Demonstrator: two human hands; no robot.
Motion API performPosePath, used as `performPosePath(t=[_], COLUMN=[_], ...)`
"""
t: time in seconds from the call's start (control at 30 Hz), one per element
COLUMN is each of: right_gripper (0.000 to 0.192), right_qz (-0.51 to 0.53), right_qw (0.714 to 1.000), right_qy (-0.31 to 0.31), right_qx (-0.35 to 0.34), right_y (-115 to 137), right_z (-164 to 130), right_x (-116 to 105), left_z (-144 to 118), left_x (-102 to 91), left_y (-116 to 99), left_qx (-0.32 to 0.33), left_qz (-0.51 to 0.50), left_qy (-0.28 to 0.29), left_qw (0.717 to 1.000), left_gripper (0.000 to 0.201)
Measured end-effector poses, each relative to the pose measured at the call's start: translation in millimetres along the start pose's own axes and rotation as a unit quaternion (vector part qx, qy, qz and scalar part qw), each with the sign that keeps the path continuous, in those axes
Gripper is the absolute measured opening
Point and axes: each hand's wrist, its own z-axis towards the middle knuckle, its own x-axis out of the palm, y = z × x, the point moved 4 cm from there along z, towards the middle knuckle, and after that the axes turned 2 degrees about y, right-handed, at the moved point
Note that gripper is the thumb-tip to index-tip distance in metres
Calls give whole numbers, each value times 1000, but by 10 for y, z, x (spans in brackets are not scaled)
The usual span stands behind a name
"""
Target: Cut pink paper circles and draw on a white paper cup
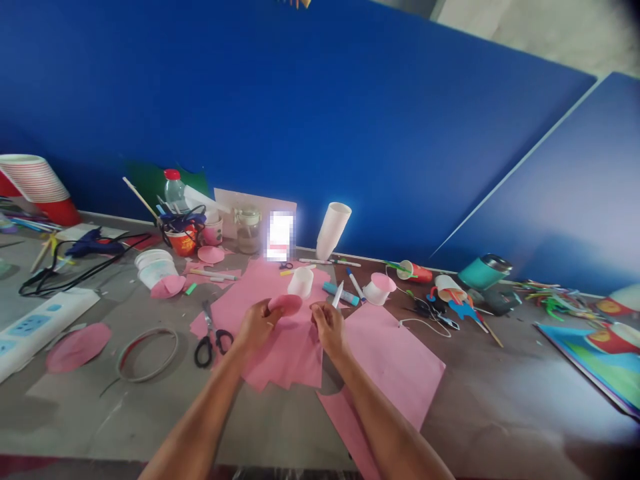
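Pink round paper piece [285, 305] is held above the grey table [500, 400], near the middle of it, between the two hands and over a pile of pink paper sheets [295, 350]. At the far left of the table a stack of red-and-white paper cups [35, 183] lies on its side, and below it a white power strip [35, 327] lies flat. Near it there is a flat pink paper circle [77, 347], and beside that a thin round wire hoop [149, 353]. Black-handled scissors [213, 340] lie between the hoop and the pink sheets, with their blades pointing away from the person.

The left hand [257, 325] pinches the left edge of the pink round piece with its fingers closed on it. The right hand [327, 325] is just beside the piece, its fingers pressed together around a thin white pen-like stick [339, 294] which points up and away; I cannot tell if this hand also touches the pink piece. Behind the hands a small white paper cup [301, 282] stands on the pink sheet, and farther back a tall white paper cup [333, 230] leans against the blue wall [350, 100]. To the right, a white cup with pink paper on its top [379, 288] lies on the table, then a teal metal mug [484, 272] lies on its side. At the far right edge a colourful printed sheet [595, 363] is seen.
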Motion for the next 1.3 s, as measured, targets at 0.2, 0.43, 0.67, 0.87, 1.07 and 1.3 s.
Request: performPosePath(t=[0.2,0.43,0.67,0.87,1.07,1.3], right_gripper=[35,31,33,31,37,40], right_qz=[-4,-36,-108,-162,-148,-50], right_qw=[999,999,994,984,982,989], right_qy=[-37,-30,7,71,105,104], right_qx=[-1,-11,-20,-1,45,89], right_y=[-81,-46,93,227,293,380], right_z=[88,114,287,490,533,540], right_x=[-57,-46,-165,-182,-162,-83], left_z=[31,74,89,73,50,21], left_x=[-82,-134,-167,-181,-189,-220], left_y=[69,85,120,146,142,71], left_qx=[22,44,35,31,23,55], left_qz=[28,94,113,135,145,107], left_qy=[-58,-99,-120,-128,-146,-182], left_qw=[998,990,986,982,978,976], left_gripper=[28,32,35,32,31,33])
